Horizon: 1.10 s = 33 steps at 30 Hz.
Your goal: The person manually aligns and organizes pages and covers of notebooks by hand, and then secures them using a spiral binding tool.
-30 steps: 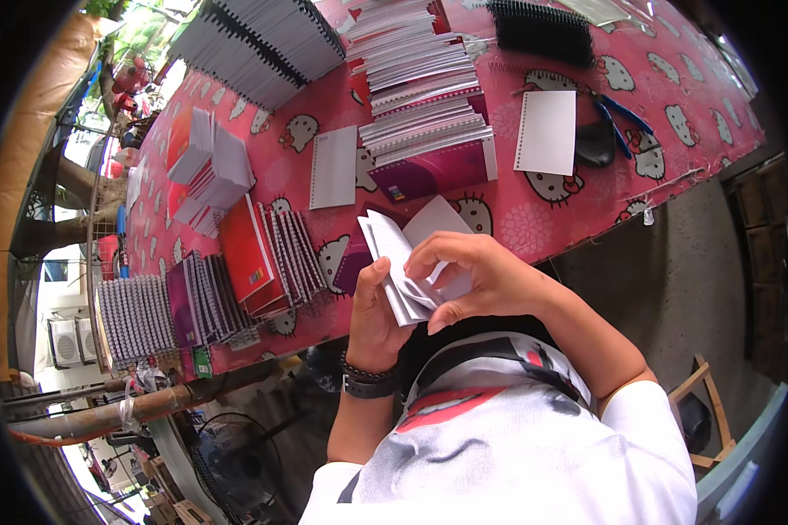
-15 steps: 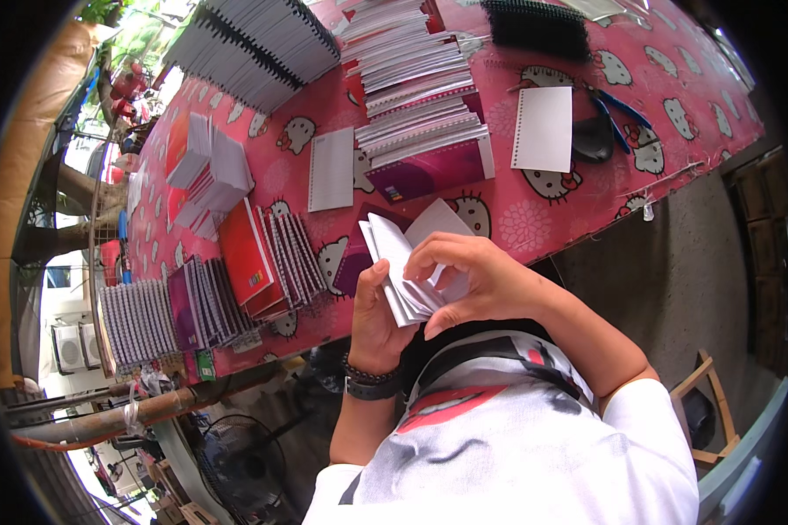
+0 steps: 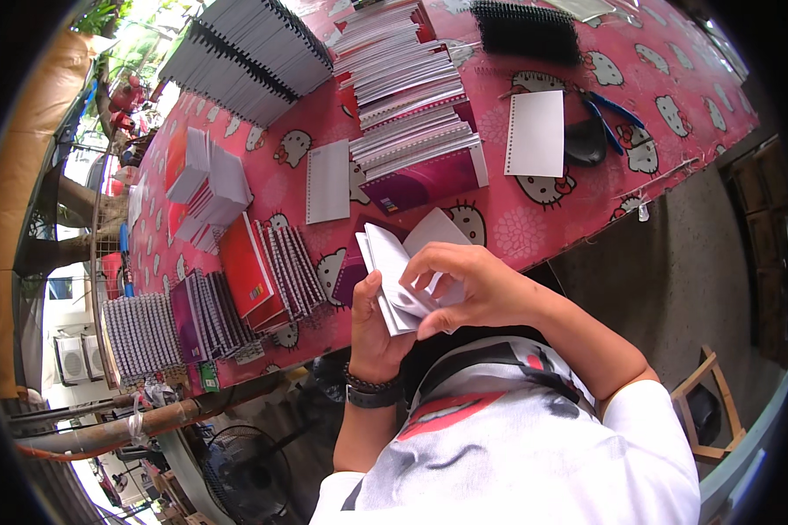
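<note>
A small notebook (image 3: 383, 255) with white pages and a purple cover is held over the table's near edge. My left hand (image 3: 376, 324) grips its lower left side, the thumb along the pages. My right hand (image 3: 468, 284) curls over the pages from the right, its fingers bent among the leaves and the thumb near the bottom corner. Some leaves stand apart and bend under these fingers. Just beyond lies a row of punched, unbound notebooks (image 3: 416, 175) with purple and red covers. The fingertips of my right hand are partly hidden by paper.
The table has a pink patterned cover (image 3: 521, 223). Loose punched sheets (image 3: 327, 184) lie left and right of the row. Blue-handled pliers (image 3: 617, 122) and a black mouse-shaped object (image 3: 586, 143) lie right. Spiral-bound notebooks (image 3: 271, 271), a tall stack (image 3: 245, 61) and black binding coils (image 3: 525, 33) stand around.
My right fingers have shifted slightly among the leaves, and the pages are parted more. My left hand keeps its grip. The whole view has tilted a little.
</note>
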Each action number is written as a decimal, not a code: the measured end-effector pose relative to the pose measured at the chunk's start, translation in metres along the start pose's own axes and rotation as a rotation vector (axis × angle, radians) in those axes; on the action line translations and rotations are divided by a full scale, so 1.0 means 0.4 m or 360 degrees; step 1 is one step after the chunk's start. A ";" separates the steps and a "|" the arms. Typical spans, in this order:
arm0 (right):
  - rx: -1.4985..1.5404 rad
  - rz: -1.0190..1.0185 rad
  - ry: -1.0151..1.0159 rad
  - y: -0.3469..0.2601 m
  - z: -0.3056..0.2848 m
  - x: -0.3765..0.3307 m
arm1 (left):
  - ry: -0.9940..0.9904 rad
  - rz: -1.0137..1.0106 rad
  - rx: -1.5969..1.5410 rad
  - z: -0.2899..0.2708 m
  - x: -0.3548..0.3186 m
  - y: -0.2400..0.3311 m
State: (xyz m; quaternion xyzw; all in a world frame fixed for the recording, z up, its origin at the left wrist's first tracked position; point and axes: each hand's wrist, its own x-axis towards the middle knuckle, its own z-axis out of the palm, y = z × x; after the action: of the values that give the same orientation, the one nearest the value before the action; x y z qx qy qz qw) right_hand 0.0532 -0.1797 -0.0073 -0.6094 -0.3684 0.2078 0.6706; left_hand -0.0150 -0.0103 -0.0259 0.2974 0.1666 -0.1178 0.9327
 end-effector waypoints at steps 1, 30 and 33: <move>0.0058 0.0041 0.0016 -0.003 0.001 0.000 | -0.0001 0.0013 -0.0028 0.004 0.000 0.000; -0.0193 -0.0134 0.0010 0.007 -0.001 -0.006 | 0.0038 0.0063 -0.0015 0.026 -0.005 -0.002; -0.0205 -0.0160 0.0035 0.005 0.002 -0.008 | 0.0029 0.0052 -0.0010 0.027 -0.003 -0.002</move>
State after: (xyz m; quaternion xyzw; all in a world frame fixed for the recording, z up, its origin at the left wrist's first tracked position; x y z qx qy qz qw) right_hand 0.0510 -0.1811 -0.0098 -0.6343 -0.4037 0.1432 0.6435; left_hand -0.0139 -0.0173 -0.0176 0.2982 0.1705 -0.0992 0.9339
